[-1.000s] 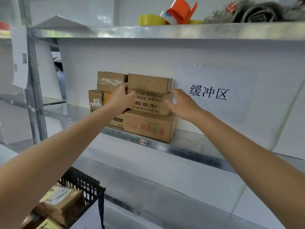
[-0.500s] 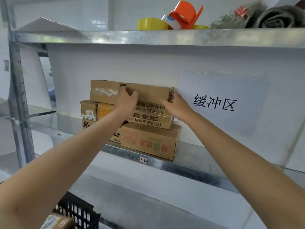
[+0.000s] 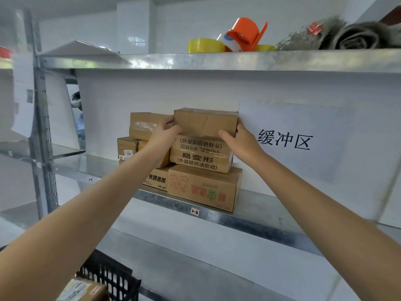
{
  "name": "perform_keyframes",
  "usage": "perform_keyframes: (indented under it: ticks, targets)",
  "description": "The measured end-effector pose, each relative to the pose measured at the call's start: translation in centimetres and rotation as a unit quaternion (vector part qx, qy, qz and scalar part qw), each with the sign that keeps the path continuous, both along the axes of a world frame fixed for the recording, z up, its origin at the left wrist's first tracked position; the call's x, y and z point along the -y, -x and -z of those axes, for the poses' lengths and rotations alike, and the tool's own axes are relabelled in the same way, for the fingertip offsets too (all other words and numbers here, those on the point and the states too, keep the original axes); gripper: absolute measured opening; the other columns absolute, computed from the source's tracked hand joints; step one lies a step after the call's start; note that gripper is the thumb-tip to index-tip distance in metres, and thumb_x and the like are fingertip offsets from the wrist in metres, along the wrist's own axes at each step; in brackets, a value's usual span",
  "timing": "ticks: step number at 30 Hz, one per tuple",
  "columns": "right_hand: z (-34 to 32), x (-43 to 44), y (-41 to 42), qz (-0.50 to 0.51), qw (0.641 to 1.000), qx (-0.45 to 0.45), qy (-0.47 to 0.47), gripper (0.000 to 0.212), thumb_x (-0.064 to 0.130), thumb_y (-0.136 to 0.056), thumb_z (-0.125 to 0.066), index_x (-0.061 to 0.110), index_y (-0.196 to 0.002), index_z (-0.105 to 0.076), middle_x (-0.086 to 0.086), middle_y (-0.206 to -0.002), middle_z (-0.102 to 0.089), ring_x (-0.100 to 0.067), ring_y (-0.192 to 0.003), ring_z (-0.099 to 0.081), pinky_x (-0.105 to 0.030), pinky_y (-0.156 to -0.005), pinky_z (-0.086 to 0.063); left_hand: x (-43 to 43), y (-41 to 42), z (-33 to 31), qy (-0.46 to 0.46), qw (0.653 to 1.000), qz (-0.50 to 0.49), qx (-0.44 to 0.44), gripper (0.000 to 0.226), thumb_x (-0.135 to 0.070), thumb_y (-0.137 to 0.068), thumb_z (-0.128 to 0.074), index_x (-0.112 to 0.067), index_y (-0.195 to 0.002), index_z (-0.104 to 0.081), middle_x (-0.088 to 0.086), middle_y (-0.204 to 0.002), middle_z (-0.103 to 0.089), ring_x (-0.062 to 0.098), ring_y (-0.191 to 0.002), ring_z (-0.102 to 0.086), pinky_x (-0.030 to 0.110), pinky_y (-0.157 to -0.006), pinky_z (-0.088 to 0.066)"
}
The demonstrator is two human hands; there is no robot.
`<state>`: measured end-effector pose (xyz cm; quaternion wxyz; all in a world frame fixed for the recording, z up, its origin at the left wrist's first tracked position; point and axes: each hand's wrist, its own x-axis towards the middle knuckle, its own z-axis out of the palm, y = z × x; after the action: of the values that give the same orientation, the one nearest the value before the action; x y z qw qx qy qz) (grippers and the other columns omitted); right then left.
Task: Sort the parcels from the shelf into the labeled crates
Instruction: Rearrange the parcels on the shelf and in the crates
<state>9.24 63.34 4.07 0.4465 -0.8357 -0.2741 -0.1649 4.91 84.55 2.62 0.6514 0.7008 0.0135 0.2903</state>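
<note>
Your fingers (image 3: 171,124) are closed on the top parcel (image 3: 205,122). The left hand (image 3: 165,134) curls round its left end. The right hand (image 3: 242,143) clasps its right end, thumb laid along the lower front edge, the other fingers hidden behind. The top parcel sits on the stack on the shelf (image 3: 256,210), directly above the warning-printed box (image 3: 201,158) and just beside the taped parcel (image 3: 144,124) at its left. Squeeze evenly from both ends and lift straight up before drawing it toward you, so the box beneath does not slide out with it. Hold it level, since the creased cardboard looks soft. No label shows on the near face, so turn it to read one before choosing a crate. The black crate (image 3: 112,276) lies far below the top parcel, to its left.
</note>
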Motion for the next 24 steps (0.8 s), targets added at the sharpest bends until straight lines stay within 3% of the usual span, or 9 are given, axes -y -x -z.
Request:
perform_keyframes:
  ticks: [3, 7, 9, 12, 14, 17, 20, 22, 24]
  targets:
    - [1.1, 0.1, 2.2, -0.025, 0.998, 0.002, -0.055, 0.051, 0.04, -0.1, -0.051, 0.028, -0.147, -0.036, 0.013, -0.117, -0.053, -0.006, -0.104, -0.052, -0.015, -0.081, -0.039, 0.7, 2.3, 0.6, 0.068, 0.997, 0.015, 0.044, 0.036, -0.01, -0.095, -0.056, -0.018, -0.129, -0.046, 0.008, -0.126, -0.057, 0.02, -0.114, -0.061, 0.034, -0.103, -0.049]
    - [2.9, 0.0, 4.8, -0.044, 0.994, -0.002, -0.104, 0.039, 0.044, -0.103, -0.044, 0.03, -0.14, -0.049, 0.016, -0.114, -0.058, -0.002, -0.103, -0.054, -0.004, -0.072, -0.037, 2.1, 6.3, 1.6, 0.146, 0.986, 0.004, 0.085, 0.01, -0.018, -0.104, -0.044, -0.02, -0.114, -0.047, 0.002, -0.114, -0.056, 0.024, -0.111, -0.063, 0.032, -0.097, -0.053]
    - [3.8, 0.1, 6.0, -0.039, 0.991, 0.0, -0.131, 0.039, 0.047, -0.103, -0.041, 0.028, -0.133, -0.056, 0.007, -0.113, -0.065, -0.011, -0.104, -0.061, -0.011, -0.077, -0.045, 2.3, 8.2, 2.1, 0.156, 0.983, -0.018, 0.092, 0.009, -0.025, -0.106, -0.042, -0.02, -0.105, -0.049, 0.005, -0.119, -0.058, 0.026, -0.109, -0.066, 0.034, -0.095, -0.054]
    - [5.6, 0.3, 7.9, -0.032, 0.984, -0.01, -0.174, 0.047, 0.052, -0.102, -0.038, 0.018, -0.119, -0.065, -0.021, -0.114, -0.067, -0.031, -0.105, -0.062, -0.039, -0.091, -0.051, 2.5, 11.2, 2.8, 0.158, 0.982, -0.053, 0.092, 0.015, -0.029, -0.104, -0.046, -0.021, -0.093, -0.052, 0.007, -0.122, -0.062, 0.025, -0.1, -0.07, 0.035, -0.091, -0.058]
    - [6.9, 0.3, 9.3, -0.044, 0.978, -0.025, -0.201, 0.041, 0.054, -0.101, -0.039, 0.028, -0.113, -0.069, -0.024, -0.108, -0.066, -0.029, -0.097, -0.061, -0.031, -0.087, -0.052, 3.0, 13.1, 3.8, 0.155, 0.98, -0.082, 0.093, 0.017, -0.032, -0.103, -0.047, -0.021, -0.091, -0.052, 0.004, -0.116, -0.064, 0.025, -0.098, -0.071, 0.031, -0.083, -0.059]
    - [8.8, 0.5, 11.1, -0.059, 0.967, -0.046, -0.242, 0.033, 0.053, -0.1, -0.043, 0.035, -0.1, -0.072, 0.001, -0.071, -0.063, -0.013, -0.064, -0.058, -0.014, -0.059, -0.045, 4.2, 15.7, 5.8, 0.146, 0.978, -0.126, 0.081, 0.021, -0.039, -0.104, -0.045, -0.024, -0.092, -0.054, -0.003, -0.101, -0.064, 0.025, -0.096, -0.068, 0.022, -0.068, -0.059]
    - [11.1, 0.7, 12.4, -0.066, 0.963, -0.064, -0.252, 0.02, 0.048, -0.1, -0.049, 0.04, -0.1, -0.067, 0.022, -0.092, -0.066, 0.008, -0.088, -0.059, -0.005, -0.071, -0.043, 4.7, 17.9, 8.3, 0.146, 0.977, -0.145, 0.049, 0.025, -0.044, -0.101, -0.049, -0.021, -0.096, -0.057, -0.002, -0.102, -0.063, 0.022, -0.096, -0.069, 0.02, -0.065, -0.057]
    - [13.0, 0.9, 13.1, -0.073, 0.962, -0.083, -0.248, 0.013, 0.043, -0.099, -0.054, 0.038, -0.094, -0.064, 0.019, -0.096, -0.066, 0.007, -0.091, -0.059, -0.009, -0.074, -0.044, 4.6, 19.4, 10.3, 0.129, 0.978, -0.162, 0.016, 0.039, -0.043, -0.097, -0.055, -0.005, -0.104, -0.055, 0.003, -0.107, -0.065, 0.022, -0.098, -0.069, 0.022, -0.067, -0.058]
    - [15.2, 0.8, 13.9, -0.091, 0.958, -0.109, -0.249, 0.01, 0.038, -0.098, -0.057, 0.029, -0.096, -0.063, 0.013, -0.098, -0.065, 0.005, -0.09, -0.058, -0.012, -0.075, -0.044, 4.4, 21.1, 12.6, 0.111, 0.977, -0.182, -0.014, 0.037, -0.04, -0.093, -0.063, -0.005, -0.098, -0.053, 0.009, -0.11, -0.064, 0.023, -0.102, -0.068, 0.027, -0.072, -0.061]
